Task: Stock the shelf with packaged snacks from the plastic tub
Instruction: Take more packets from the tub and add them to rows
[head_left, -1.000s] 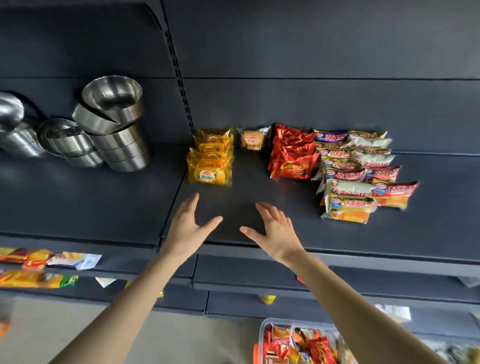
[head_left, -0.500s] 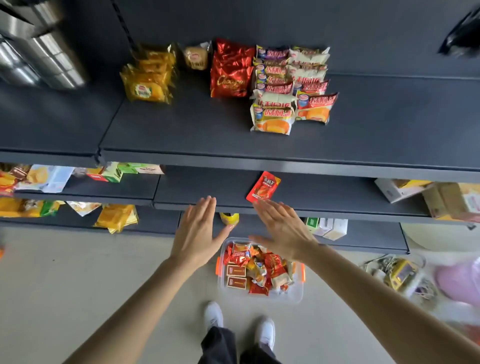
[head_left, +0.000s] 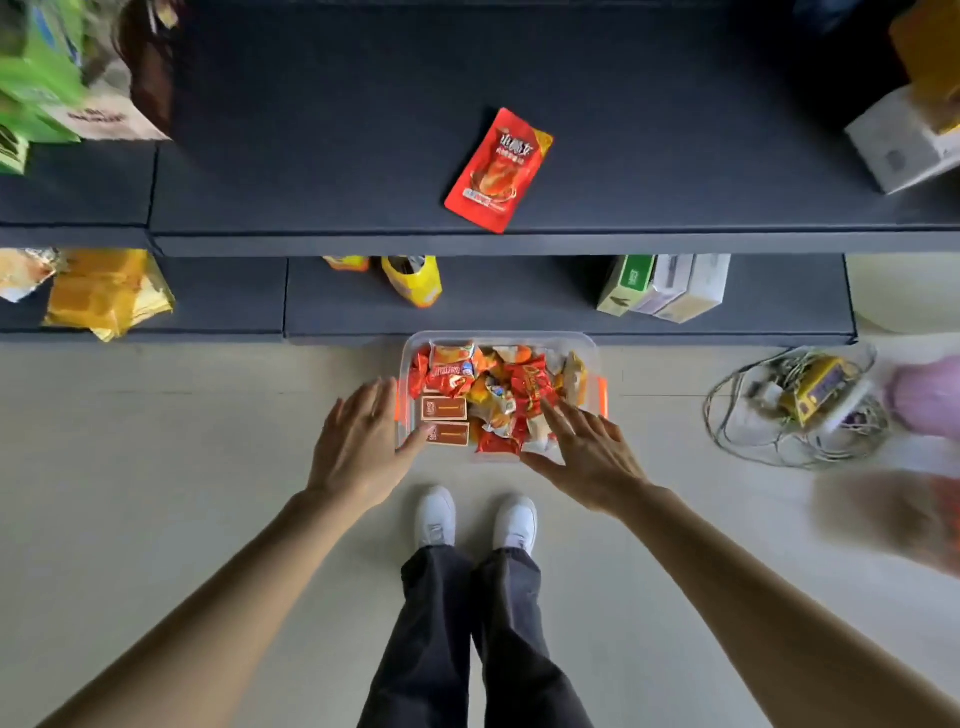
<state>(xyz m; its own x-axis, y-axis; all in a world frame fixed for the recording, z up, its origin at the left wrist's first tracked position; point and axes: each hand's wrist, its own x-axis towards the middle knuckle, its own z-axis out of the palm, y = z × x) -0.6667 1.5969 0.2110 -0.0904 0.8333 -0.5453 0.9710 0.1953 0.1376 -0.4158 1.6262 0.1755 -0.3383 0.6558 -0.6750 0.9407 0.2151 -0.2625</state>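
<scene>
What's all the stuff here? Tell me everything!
Shelves: two, dark grey, behind tub.
Red packet: one, red, upper shelf.
Plastic tub: one, clear with orange clips, on floor.
Snack packets: many, red, orange, yellow, in tub.
Yellow bags: several, yellow, lower shelf.
Boxes: three, green and white, lower shelf.
Cables: one tangle, pale, floor, right.
Shoes: two, white, on floor.
Left hand: one, open, over tub's left edge.
Right hand: one, open, over tub's near corner.

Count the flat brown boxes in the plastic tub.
2, both at the tub's left side: one brown box, a second brown box just nearer the person. Others may lie hidden under the packets.
</scene>
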